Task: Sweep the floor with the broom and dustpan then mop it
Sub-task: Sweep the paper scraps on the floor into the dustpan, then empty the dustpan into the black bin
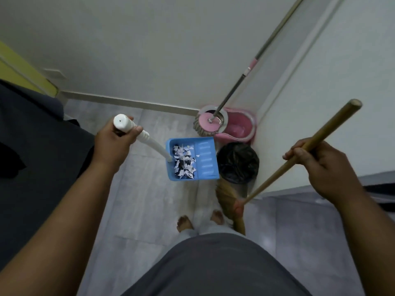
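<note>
My left hand [114, 142] grips the top of the white handle [149, 142] of a blue dustpan [206, 154], which holds a pile of torn paper scraps [183, 162]. The pan hangs just left of a bin lined with a black bag [237, 162]. My right hand [322, 165] grips the wooden stick of the broom [284, 165]; its straw head [226, 199] hangs near my bare feet [184, 223]. A mop [239, 86] stands with its head in a pink spin bucket [239, 124] in the corner.
The grey tiled floor [149, 199] runs between a dark sofa or bed [32, 157] on the left and a white wall or door [331, 103] on the right. A white wall with a skirting board closes the far side.
</note>
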`<state>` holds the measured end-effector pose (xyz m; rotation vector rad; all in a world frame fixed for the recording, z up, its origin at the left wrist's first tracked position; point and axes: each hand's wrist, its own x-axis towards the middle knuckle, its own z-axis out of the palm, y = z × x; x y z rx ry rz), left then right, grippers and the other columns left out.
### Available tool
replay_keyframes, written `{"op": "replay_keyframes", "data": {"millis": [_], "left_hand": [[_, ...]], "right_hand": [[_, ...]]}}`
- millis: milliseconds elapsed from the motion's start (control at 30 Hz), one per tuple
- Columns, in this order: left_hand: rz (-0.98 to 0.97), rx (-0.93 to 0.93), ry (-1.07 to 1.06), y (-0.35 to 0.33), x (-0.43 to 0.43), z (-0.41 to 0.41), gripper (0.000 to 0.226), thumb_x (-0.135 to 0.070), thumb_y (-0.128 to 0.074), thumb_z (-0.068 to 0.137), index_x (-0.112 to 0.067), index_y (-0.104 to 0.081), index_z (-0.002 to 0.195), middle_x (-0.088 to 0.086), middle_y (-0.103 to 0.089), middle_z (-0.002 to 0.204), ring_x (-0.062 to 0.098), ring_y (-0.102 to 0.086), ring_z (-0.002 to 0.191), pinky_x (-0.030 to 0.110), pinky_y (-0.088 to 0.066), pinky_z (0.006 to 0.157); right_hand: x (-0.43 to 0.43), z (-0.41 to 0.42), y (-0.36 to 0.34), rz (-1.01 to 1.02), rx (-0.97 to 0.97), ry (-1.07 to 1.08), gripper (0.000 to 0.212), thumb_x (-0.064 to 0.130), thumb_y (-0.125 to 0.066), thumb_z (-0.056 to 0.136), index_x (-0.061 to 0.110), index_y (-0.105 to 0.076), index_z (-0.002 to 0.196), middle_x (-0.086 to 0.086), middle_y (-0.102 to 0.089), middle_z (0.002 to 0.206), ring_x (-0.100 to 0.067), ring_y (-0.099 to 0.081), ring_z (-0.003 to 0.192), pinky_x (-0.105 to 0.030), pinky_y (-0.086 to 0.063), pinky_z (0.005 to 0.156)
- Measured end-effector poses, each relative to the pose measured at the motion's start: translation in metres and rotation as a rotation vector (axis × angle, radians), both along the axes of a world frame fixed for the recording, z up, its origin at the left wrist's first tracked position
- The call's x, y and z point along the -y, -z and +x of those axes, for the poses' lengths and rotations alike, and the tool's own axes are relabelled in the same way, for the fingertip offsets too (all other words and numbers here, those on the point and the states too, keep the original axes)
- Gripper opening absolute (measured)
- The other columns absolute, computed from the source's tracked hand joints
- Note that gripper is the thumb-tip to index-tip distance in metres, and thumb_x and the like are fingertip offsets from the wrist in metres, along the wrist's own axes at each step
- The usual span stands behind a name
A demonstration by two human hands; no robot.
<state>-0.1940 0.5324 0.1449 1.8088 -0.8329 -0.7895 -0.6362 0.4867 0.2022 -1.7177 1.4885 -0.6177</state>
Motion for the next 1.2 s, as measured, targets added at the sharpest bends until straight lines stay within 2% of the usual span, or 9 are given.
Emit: {"op": "replay_keyframes", "data": {"millis": [233, 433, 567, 633, 733, 867, 933, 1067, 1200], "left_hand": [[-0.074, -0.014, 0.145, -0.01, 0.054, -0.031, 0.023, -0.025, -0.081, 0.08, -0.04, -0.069, 0.091, -0.003, -0.068, 0.09, 0.025, -0.068, 0.095, 0.052, -0.058, 0.091], [-0.079, 0.0, 0.315, -0.006, 0.106, -0.045, 0.028, -0.022, -0.084, 0.077, -0.042, -0.069, 0.09, -0.007, -0.066, 0.085, 0.019, -0.064, 0.088, 0.056, -0.056, 0.092], [-0.105, 0.078, 0.504, -0.002, 0.145, -0.049, 0.033, -0.024, -0.085, 0.077, -0.048, -0.065, 0.089, -0.024, -0.066, 0.08, 0.003, -0.061, 0.077, 0.03, -0.059, 0.079], [-0.129, 0.098, 0.598, -0.003, 0.16, -0.051, 0.032, -0.023, -0.085, 0.078, -0.045, -0.065, 0.092, -0.03, -0.065, 0.078, -0.009, -0.057, 0.071, 0.01, -0.05, 0.068], [-0.146, 0.115, 0.715, -0.005, 0.177, -0.056, 0.031, -0.017, -0.084, 0.079, -0.029, -0.067, 0.102, -0.023, -0.065, 0.08, -0.014, -0.056, 0.068, 0.001, -0.044, 0.065], [-0.186, 0.178, 0.872, -0.008, 0.186, -0.069, 0.036, -0.017, -0.084, 0.079, -0.018, -0.068, 0.111, -0.011, -0.067, 0.094, 0.001, -0.06, 0.084, 0.012, -0.049, 0.078], [-0.214, 0.227, 0.939, -0.005, 0.186, -0.079, 0.037, -0.015, -0.084, 0.079, -0.014, -0.068, 0.113, -0.003, -0.069, 0.102, 0.009, -0.061, 0.092, 0.016, -0.049, 0.082], [-0.238, 0.274, 1.024, 0.008, 0.174, -0.096, 0.036, -0.007, -0.083, 0.076, -0.013, -0.07, 0.109, 0.0, -0.068, 0.101, 0.019, -0.063, 0.095, 0.035, -0.053, 0.088], [-0.271, 0.35, 1.034, 0.024, 0.153, -0.102, 0.04, -0.006, -0.084, 0.074, -0.012, -0.071, 0.111, 0.005, -0.069, 0.105, 0.024, -0.064, 0.1, 0.032, -0.049, 0.089]], "right_hand": [[-0.006, -0.019, 0.002, -0.02, 0.049, 0.153, 0.011, 0.027, -0.052, 0.099, 0.03, -0.062, 0.094, 0.01, -0.073, 0.09, -0.009, -0.07, 0.094, -0.044, -0.053, 0.093], [-0.03, -0.014, 0.01, -0.018, 0.013, 0.347, 0.011, 0.027, -0.054, 0.098, 0.034, -0.062, 0.093, 0.014, -0.073, 0.091, -0.002, -0.068, 0.093, -0.034, -0.052, 0.09], [-0.05, 0.009, 0.01, -0.027, -0.007, 0.479, 0.012, 0.021, -0.055, 0.098, 0.029, -0.062, 0.094, 0.009, -0.073, 0.088, -0.004, -0.068, 0.092, -0.031, -0.052, 0.088], [-0.064, 0.027, 0.01, -0.049, -0.044, 0.55, 0.014, 0.019, -0.056, 0.097, 0.031, -0.062, 0.091, 0.01, -0.072, 0.088, 0.002, -0.067, 0.09, -0.017, -0.05, 0.085], [-0.087, 0.057, 0.008, -0.056, -0.111, 0.664, 0.018, 0.018, -0.058, 0.096, 0.034, -0.06, 0.087, 0.01, -0.071, 0.089, 0.007, -0.064, 0.085, -0.002, -0.043, 0.074], [-0.12, 0.087, 0.007, -0.027, -0.147, 0.793, 0.007, 0.022, -0.058, 0.096, 0.02, -0.064, 0.093, -0.002, -0.071, 0.09, -0.018, -0.067, 0.09, -0.033, -0.053, 0.081], [-0.14, 0.097, 0.007, -0.022, -0.158, 0.841, 0.009, 0.022, -0.057, 0.096, 0.017, -0.064, 0.094, -0.002, -0.071, 0.09, -0.02, -0.067, 0.091, -0.041, -0.054, 0.083], [-0.179, 0.111, 0.005, -0.03, -0.13, 0.927, 0.008, 0.023, -0.057, 0.096, 0.025, -0.063, 0.09, 0.004, -0.072, 0.089, -0.012, -0.067, 0.089, -0.031, -0.053, 0.08], [-0.203, 0.114, 0.008, -0.037, -0.108, 0.963, 0.009, 0.022, -0.058, 0.096, 0.026, -0.063, 0.089, 0.009, -0.072, 0.088, -0.004, -0.066, 0.087, -0.018, -0.049, 0.075]]}}
